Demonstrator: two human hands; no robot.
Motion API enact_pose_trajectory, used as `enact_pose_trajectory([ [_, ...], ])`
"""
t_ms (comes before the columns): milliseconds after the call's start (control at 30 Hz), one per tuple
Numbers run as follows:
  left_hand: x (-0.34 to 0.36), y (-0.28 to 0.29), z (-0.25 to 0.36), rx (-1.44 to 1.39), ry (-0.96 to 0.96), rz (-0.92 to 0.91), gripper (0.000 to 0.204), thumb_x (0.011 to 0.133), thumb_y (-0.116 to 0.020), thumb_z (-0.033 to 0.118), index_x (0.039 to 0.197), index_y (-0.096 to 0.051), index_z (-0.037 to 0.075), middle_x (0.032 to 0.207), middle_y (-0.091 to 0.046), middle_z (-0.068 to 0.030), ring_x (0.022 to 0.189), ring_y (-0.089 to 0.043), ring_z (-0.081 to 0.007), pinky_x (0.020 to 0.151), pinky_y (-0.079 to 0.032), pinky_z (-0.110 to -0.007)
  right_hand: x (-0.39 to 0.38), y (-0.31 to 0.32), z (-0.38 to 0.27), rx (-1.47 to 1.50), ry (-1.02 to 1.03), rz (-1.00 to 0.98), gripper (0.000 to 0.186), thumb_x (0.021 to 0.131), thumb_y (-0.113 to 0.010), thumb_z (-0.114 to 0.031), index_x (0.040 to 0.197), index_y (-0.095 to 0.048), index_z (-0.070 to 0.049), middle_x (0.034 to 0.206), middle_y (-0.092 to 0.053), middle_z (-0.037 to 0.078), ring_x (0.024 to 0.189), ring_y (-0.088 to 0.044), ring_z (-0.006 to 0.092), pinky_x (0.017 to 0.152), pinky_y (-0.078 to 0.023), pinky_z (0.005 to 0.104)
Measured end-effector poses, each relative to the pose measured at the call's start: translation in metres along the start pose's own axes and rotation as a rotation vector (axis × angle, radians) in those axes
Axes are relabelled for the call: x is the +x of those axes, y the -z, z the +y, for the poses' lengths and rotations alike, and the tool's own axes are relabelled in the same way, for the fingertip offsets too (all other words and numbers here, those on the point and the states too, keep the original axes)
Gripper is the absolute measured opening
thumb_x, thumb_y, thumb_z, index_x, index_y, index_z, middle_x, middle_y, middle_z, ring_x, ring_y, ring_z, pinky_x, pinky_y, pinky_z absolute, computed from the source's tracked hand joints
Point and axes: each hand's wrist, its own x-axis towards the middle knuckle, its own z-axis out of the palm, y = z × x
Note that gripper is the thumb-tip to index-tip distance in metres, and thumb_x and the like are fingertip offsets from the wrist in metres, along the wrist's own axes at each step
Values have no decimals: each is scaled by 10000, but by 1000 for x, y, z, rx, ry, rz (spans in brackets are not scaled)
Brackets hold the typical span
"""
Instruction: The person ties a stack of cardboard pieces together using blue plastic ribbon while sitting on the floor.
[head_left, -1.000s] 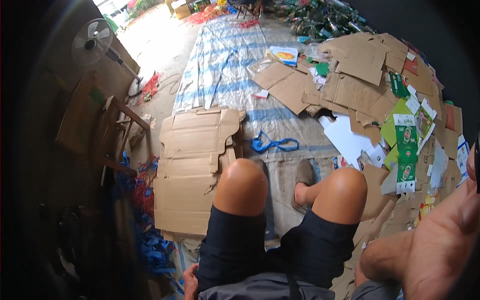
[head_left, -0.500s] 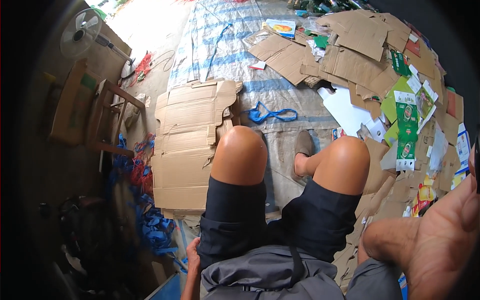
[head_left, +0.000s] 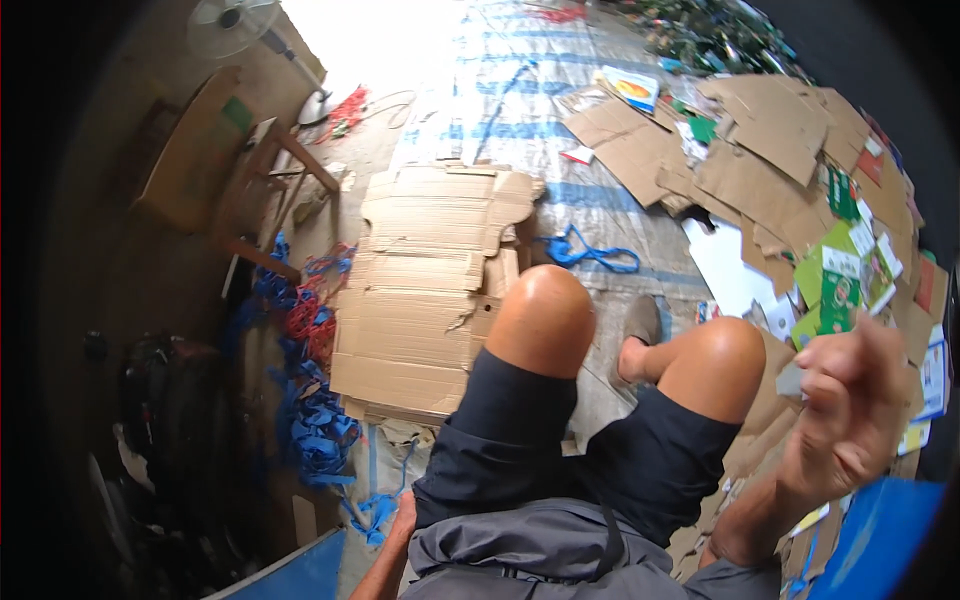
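Note:
My right hand (head_left: 848,415) is raised at the right, over the edge of the cardboard pile. Its fingers are loosely bent and somewhat apart, blurred by motion, and I see nothing held in them. Low beside my left thigh rests my left hand (head_left: 404,515), touching the dark shorts; its fingers are hidden. A stack of flattened cardboard boxes (head_left: 415,280) lies in front of my left knee. Just beyond my knees is a loop of blue strap (head_left: 595,255) on the striped sheet (head_left: 480,110).
Flattened cartons (head_left: 770,190) spread over the right side, among them a green printed carton (head_left: 838,290). Bottles (head_left: 735,40) heap at the far right. On the left are a wooden chair (head_left: 270,200), a fan (head_left: 235,20) and tangled blue strapping (head_left: 320,430). Blue panels (head_left: 880,540) show near me.
My right hand has come in from the right edge, turning and bending its fingers. The view has shifted, moving the scene rightward. My left hand stays at my thigh.

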Motion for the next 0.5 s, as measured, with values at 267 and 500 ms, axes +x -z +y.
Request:
enact_pose_trajectory([
  [267, -16, 14, -14, -22, 24, 51, 194, 891, -661, 31, 1080, -679, -8, 993, -692, -22, 886, -623, -105, 794, -501, -249, -55, -15, 50, -339, -163, -407, 226, 851, -673, 4, 1071, -625, 24, 958, -585, 133, 905, -579, 266, 834, -474, 350],
  [500, -6, 4, -8, -25, 13, 50, 193, 899, -657, 48, 1081, -681, -10, 993, -696, -33, 886, -628, -110, 797, -503, -253, -75, -18, 75, -229, -281, -393, 246, 849, -673, 29, 1092, -638, 16, 992, -576, 105, 902, -571, 226, 816, -467, 306],
])
